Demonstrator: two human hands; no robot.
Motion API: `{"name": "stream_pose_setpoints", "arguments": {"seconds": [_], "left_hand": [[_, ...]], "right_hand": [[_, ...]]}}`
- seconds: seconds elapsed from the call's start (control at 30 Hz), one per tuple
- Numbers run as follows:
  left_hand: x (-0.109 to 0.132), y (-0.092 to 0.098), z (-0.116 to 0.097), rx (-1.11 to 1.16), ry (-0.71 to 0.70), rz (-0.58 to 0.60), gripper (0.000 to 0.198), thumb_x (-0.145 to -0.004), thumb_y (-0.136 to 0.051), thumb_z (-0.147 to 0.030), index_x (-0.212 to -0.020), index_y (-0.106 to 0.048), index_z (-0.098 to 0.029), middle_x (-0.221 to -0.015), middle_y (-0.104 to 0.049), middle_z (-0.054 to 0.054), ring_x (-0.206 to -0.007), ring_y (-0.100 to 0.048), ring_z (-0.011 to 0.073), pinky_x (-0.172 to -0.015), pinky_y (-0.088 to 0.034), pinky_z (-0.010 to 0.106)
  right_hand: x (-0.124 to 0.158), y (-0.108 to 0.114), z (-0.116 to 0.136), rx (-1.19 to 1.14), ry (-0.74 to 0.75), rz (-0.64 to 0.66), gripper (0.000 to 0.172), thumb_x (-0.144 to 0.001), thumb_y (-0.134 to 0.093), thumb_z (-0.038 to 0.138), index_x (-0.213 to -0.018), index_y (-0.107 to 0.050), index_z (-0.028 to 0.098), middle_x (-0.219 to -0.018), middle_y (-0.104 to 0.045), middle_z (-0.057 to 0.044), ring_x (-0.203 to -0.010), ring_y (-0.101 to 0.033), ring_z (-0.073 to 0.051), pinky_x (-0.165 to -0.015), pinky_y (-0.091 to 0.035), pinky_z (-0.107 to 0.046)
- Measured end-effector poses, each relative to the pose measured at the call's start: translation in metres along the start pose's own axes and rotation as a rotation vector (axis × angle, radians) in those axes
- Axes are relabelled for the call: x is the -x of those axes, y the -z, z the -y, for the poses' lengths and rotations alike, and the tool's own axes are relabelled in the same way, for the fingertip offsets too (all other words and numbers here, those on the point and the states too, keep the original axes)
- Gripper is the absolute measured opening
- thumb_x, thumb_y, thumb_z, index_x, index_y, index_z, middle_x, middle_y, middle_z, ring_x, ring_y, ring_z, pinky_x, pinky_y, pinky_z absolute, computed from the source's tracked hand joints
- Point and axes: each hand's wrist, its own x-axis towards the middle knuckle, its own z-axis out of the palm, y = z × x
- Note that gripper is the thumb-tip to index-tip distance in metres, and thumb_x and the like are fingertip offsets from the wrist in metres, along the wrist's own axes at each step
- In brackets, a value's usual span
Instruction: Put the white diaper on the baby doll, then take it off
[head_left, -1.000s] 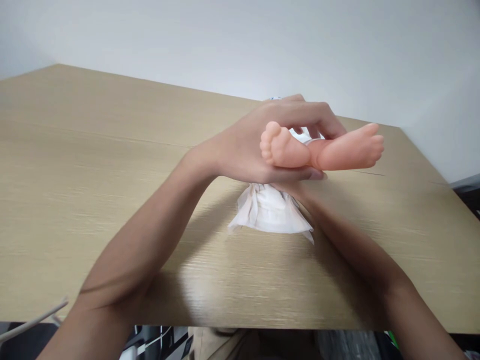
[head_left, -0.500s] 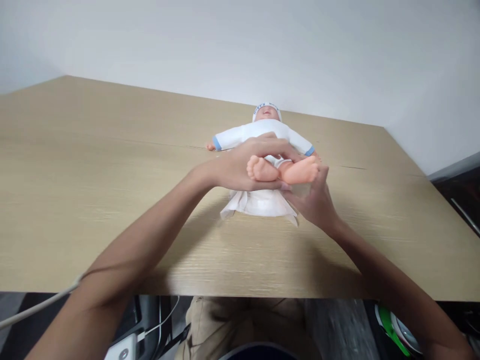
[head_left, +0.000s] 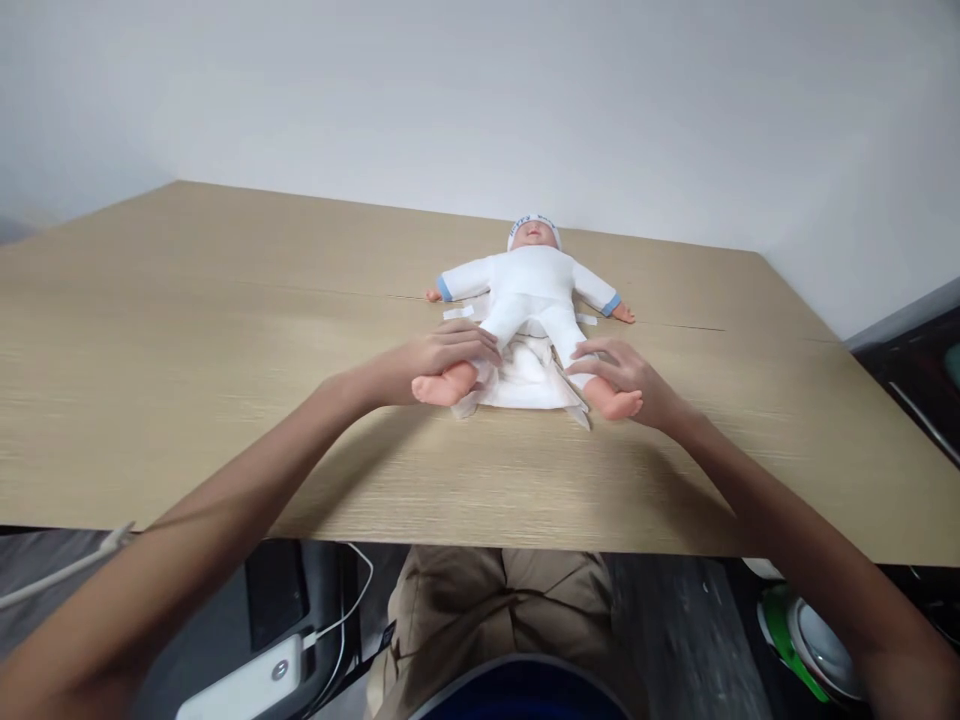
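A baby doll in a white suit with blue cuffs and a printed headband lies on its back, legs spread toward me. An unfolded white diaper lies beneath its hips and between its legs, with tabs showing at either side of the waist. My left hand is closed over the doll's leg on the left, just above the bare foot. On the other side, my right hand has its fingers bent over the other lower leg. Both thumbs are mostly hidden.
The doll rests on a wooden table, with a pale wall behind it. Below the front edge are a white power bank with a cable, and a green and white round object. A dark object stands at the right.
The doll's feet, held together and raised before, are now lower and spread apart. My hands have separated, one to each leg, and more of the diaper shows. The view has shifted slightly.
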Motion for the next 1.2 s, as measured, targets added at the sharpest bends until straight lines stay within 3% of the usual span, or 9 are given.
{"name": "stream_pose_setpoints", "arguments": {"seconds": [0.23,0.47,0.6,0.73,0.87,0.93,1.03,1.1,1.2], "left_hand": [[0.026,-0.027,0.017,0.009,0.043,0.076,0.069,-0.087,-0.061,-0.001,-0.149,-0.068,-0.03,-0.157,-0.071,0.009,-0.157,-0.056,0.032,-0.128,-0.048,0.06],[0.024,-0.015,0.009,0.048,0.188,0.169,0.063,-0.102,-0.052,-0.011,-0.163,-0.059,-0.028,-0.171,-0.057,0.015,-0.154,-0.06,0.0315,-0.122,-0.056,0.05],[0.024,-0.015,-0.001,0.123,0.21,0.154,0.061,-0.105,-0.054,-0.019,-0.165,-0.054,-0.03,-0.17,-0.058,0.013,-0.153,-0.06,0.0323,-0.124,-0.053,0.048],[0.022,-0.038,-0.013,0.061,0.274,0.007,0.053,-0.101,-0.072,-0.044,-0.149,-0.06,-0.025,-0.161,-0.062,0.018,-0.146,-0.062,0.0369,-0.121,-0.054,0.052],[0.016,-0.06,-0.021,-0.039,0.298,-0.112,0.024,-0.102,-0.066,-0.035,-0.123,-0.063,-0.023,-0.143,-0.069,0.018,-0.143,-0.061,0.0369,-0.116,-0.055,0.054],[0.011,-0.059,-0.02,-0.049,0.326,-0.15,0.012,-0.103,-0.061,-0.031,-0.113,-0.063,-0.024,-0.123,-0.075,0.014,-0.126,-0.067,0.0351,-0.106,-0.058,0.052],[-0.003,-0.046,-0.01,-0.042,0.406,-0.27,0.013,-0.106,-0.058,-0.038,-0.106,-0.06,-0.025,-0.1,-0.075,0.007,-0.093,-0.069,0.0283,-0.086,-0.057,0.043],[-0.017,-0.034,0.003,-0.036,0.416,-0.353,0.018,-0.108,-0.056,-0.043,-0.105,-0.06,-0.025,-0.099,-0.075,0.006,-0.089,-0.068,0.0262,-0.081,-0.053,0.039],[-0.045,-0.019,0.03,-0.025,0.378,-0.432,0.022,-0.107,-0.055,-0.045,-0.108,-0.063,-0.024,-0.109,-0.075,0.008,-0.104,-0.066,0.0278,-0.09,-0.051,0.04]], "right_hand": [[0.011,-0.024,-0.017,0.087,-0.006,0.081,0.055,-0.1,-0.045,0.005,-0.133,-0.081,0.03,-0.15,-0.073,-0.009,-0.148,-0.064,-0.028,-0.122,-0.054,-0.056],[0.019,-0.007,-0.015,-0.1,-0.076,0.143,0.052,-0.108,-0.051,0.013,-0.147,-0.074,0.036,-0.161,-0.068,-0.005,-0.153,-0.062,-0.024,-0.127,-0.054,-0.049],[0.012,0.007,0.009,-0.146,-0.202,0.173,0.05,-0.115,-0.044,0.029,-0.162,-0.062,0.033,-0.161,-0.068,-0.007,-0.152,-0.062,-0.027,-0.125,-0.055,-0.051],[0.001,-0.006,0.049,0.084,-0.212,0.153,0.064,-0.109,-0.063,0.056,-0.163,-0.059,0.022,-0.156,-0.067,-0.019,-0.15,-0.059,-0.04,-0.123,-0.053,-0.061],[-0.007,-0.031,0.065,0.323,-0.294,0.124,0.045,-0.111,-0.056,0.029,-0.152,-0.068,0.015,-0.14,-0.071,-0.022,-0.133,-0.065,-0.039,-0.112,-0.055,-0.053],[-0.013,-0.034,0.058,0.348,-0.326,0.105,0.039,-0.109,-0.049,0.018,-0.139,-0.074,0.017,-0.127,-0.075,-0.019,-0.117,-0.068,-0.035,-0.1,-0.055,-0.046],[-0.025,-0.027,0.036,0.265,-0.369,0.017,0.032,-0.109,-0.045,0.018,-0.122,-0.075,0.019,-0.109,-0.076,-0.014,-0.1,-0.067,-0.031,-0.084,-0.053,-0.04],[-0.037,-0.019,0.021,0.178,-0.366,-0.062,0.031,-0.11,-0.042,0.022,-0.116,-0.073,0.02,-0.107,-0.075,-0.013,-0.101,-0.067,-0.031,-0.086,-0.053,-0.04],[-0.058,-0.012,-0.003,0.066,-0.316,-0.193,0.032,-0.113,-0.04,0.031,-0.114,-0.07,0.022,-0.118,-0.074,-0.015,-0.11,-0.067,-0.032,-0.1,-0.055,-0.045]]}}
